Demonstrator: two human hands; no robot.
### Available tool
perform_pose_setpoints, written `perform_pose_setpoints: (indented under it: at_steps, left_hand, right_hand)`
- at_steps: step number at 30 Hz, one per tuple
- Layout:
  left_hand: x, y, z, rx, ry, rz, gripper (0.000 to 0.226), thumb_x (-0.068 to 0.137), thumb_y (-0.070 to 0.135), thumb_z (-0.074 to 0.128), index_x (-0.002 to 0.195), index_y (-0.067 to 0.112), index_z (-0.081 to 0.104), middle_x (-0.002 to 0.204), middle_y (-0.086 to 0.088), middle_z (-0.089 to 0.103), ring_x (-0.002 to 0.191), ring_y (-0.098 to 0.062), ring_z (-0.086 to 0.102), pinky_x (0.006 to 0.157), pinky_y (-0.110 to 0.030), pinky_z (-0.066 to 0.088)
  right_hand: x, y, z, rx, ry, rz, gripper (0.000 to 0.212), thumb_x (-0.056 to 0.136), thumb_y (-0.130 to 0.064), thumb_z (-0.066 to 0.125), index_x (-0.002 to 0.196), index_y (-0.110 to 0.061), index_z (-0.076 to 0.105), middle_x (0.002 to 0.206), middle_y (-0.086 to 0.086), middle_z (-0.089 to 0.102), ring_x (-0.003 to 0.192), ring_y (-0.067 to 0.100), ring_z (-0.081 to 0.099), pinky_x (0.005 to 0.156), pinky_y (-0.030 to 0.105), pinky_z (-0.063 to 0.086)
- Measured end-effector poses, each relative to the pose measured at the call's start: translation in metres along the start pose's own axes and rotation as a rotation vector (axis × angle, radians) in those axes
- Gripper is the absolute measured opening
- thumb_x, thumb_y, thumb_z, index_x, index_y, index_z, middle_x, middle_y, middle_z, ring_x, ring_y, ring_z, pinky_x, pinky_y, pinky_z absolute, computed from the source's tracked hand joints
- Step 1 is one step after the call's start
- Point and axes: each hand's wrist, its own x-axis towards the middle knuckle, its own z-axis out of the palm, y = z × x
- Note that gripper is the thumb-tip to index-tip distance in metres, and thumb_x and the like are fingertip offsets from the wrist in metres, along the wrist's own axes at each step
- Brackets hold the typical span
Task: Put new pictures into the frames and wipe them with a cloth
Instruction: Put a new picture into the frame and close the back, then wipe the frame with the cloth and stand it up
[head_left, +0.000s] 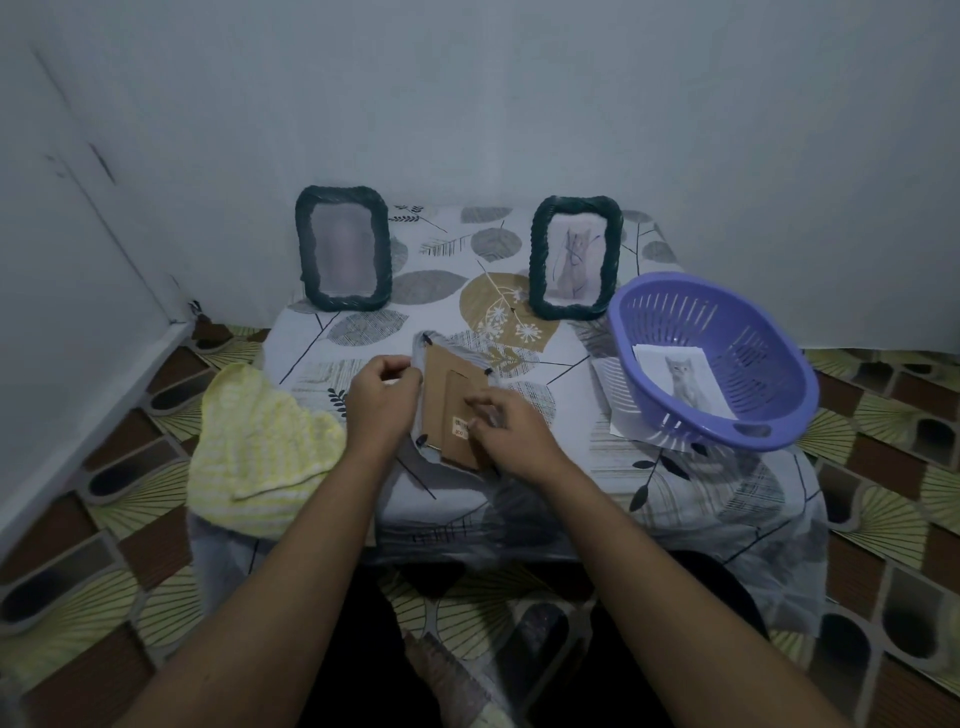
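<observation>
We have the face-down frame (434, 457) lying mid-worktop, its cardboard backing board (449, 389) facing up. Our left hand (382, 397) grips the frame's left edge with curled fingers, while our right hand (511, 428) pinches at the backing near its sticker. The dark clips probably need turning aside before we lift the board flat, so nothing bends. The new cat picture (685, 382) waits in the purple basket (727, 415) at right and the yellow cloth (260, 447) at left, both within reach. Two dark woven frames (343, 248) stand behind, well clear of our hands.
</observation>
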Motion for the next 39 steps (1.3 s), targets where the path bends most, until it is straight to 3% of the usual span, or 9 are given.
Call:
perform_pose_setpoints:
  at_steps: [5, 9, 15, 19, 22, 26, 30, 34, 39]
  left_hand:
    - [-0.011, 0.03, 0.002, 0.019, -0.028, 0.127, 0.014, 0.089, 0.023, 0.062, 0.101, 0.024, 0.07, 0.093, 0.011, 0.067, 0.094, -0.016, 0.065, 0.087, -0.036, 0.053]
    - [-0.019, 0.038, 0.019, 0.136, -0.134, 0.286, 0.04, 0.083, 0.047, 0.056, 0.116, 0.029, 0.07, 0.108, 0.007, 0.067, 0.108, -0.018, 0.059, 0.095, -0.044, 0.05]
    - [-0.032, 0.036, 0.053, 0.333, -0.364, 0.381, 0.052, 0.086, 0.049, 0.045, 0.134, 0.035, 0.058, 0.122, -0.001, 0.062, 0.12, -0.028, 0.048, 0.102, -0.053, 0.039]
    - [-0.034, 0.025, 0.055, 0.375, -0.457, 0.348, 0.046, 0.086, 0.049, 0.042, 0.123, 0.035, 0.066, 0.122, 0.0, 0.061, 0.121, -0.027, 0.048, 0.103, -0.051, 0.039]
    - [-0.033, 0.014, 0.043, 0.368, -0.458, 0.305, 0.027, 0.094, 0.032, 0.054, 0.115, 0.029, 0.07, 0.115, 0.001, 0.062, 0.109, -0.021, 0.056, 0.098, -0.04, 0.045]
    - [-0.027, -0.002, 0.012, 0.355, -0.368, 0.259, 0.02, 0.094, 0.019, 0.061, 0.108, 0.025, 0.074, 0.101, 0.006, 0.068, 0.083, -0.011, 0.06, 0.075, -0.023, 0.044]
    - [-0.017, -0.013, -0.023, 0.415, -0.18, 0.194, 0.022, 0.088, 0.013, 0.061, 0.103, 0.02, 0.075, 0.088, 0.005, 0.068, 0.08, -0.013, 0.061, 0.076, -0.024, 0.044]
    - [-0.005, -0.027, -0.059, 0.463, 0.04, 0.101, 0.024, 0.081, 0.025, 0.06, 0.102, 0.023, 0.071, 0.094, 0.001, 0.07, 0.092, -0.025, 0.063, 0.085, -0.037, 0.05]
    - [0.007, -0.04, -0.089, 0.645, 0.247, -0.042, 0.043, 0.082, 0.028, 0.064, 0.124, 0.022, 0.056, 0.131, -0.011, 0.05, 0.125, -0.036, 0.04, 0.102, -0.052, 0.032]
  right_hand:
    - [0.002, -0.016, -0.001, 0.433, 0.01, 0.129, 0.027, 0.101, -0.025, 0.05, 0.127, -0.023, 0.058, 0.121, 0.0, 0.064, 0.112, 0.019, 0.061, 0.092, 0.037, 0.05]
    - [0.002, -0.017, -0.018, 0.768, -0.014, 0.257, 0.039, 0.106, -0.043, 0.033, 0.132, -0.025, 0.055, 0.112, 0.0, 0.063, 0.092, 0.018, 0.061, 0.066, 0.031, 0.049]
    - [0.006, -0.004, -0.047, 1.1, -0.019, 0.356, 0.058, 0.102, -0.051, 0.034, 0.117, -0.006, 0.068, 0.112, 0.02, 0.071, 0.098, 0.032, 0.068, 0.09, 0.041, 0.052]
    - [0.002, 0.007, -0.057, 1.219, -0.053, 0.385, 0.042, 0.098, -0.032, 0.04, 0.111, -0.002, 0.066, 0.097, 0.02, 0.068, 0.082, 0.031, 0.067, 0.081, 0.039, 0.053]
    - [0.002, 0.014, -0.054, 1.297, -0.037, 0.405, 0.043, 0.088, -0.018, 0.032, 0.113, 0.002, 0.061, 0.099, 0.024, 0.066, 0.084, 0.035, 0.066, 0.091, 0.048, 0.05]
    - [-0.001, 0.014, -0.043, 1.338, -0.031, 0.369, 0.041, 0.085, -0.02, 0.034, 0.102, 0.002, 0.063, 0.088, 0.023, 0.071, 0.073, 0.035, 0.07, 0.081, 0.046, 0.051]
    - [0.003, 0.013, -0.026, 1.321, -0.03, 0.364, 0.052, 0.1, -0.037, 0.034, 0.097, -0.004, 0.075, 0.097, 0.022, 0.073, 0.083, 0.035, 0.07, 0.084, 0.045, 0.05]
    - [0.011, 0.008, -0.004, 1.281, -0.062, 0.386, 0.055, 0.101, -0.048, 0.034, 0.121, -0.007, 0.066, 0.119, 0.023, 0.066, 0.107, 0.038, 0.062, 0.105, 0.054, 0.042]
    - [0.014, -0.003, 0.015, 1.285, -0.129, 0.368, 0.055, 0.101, -0.049, 0.034, 0.123, -0.009, 0.066, 0.125, 0.024, 0.065, 0.109, 0.04, 0.062, 0.104, 0.055, 0.043]
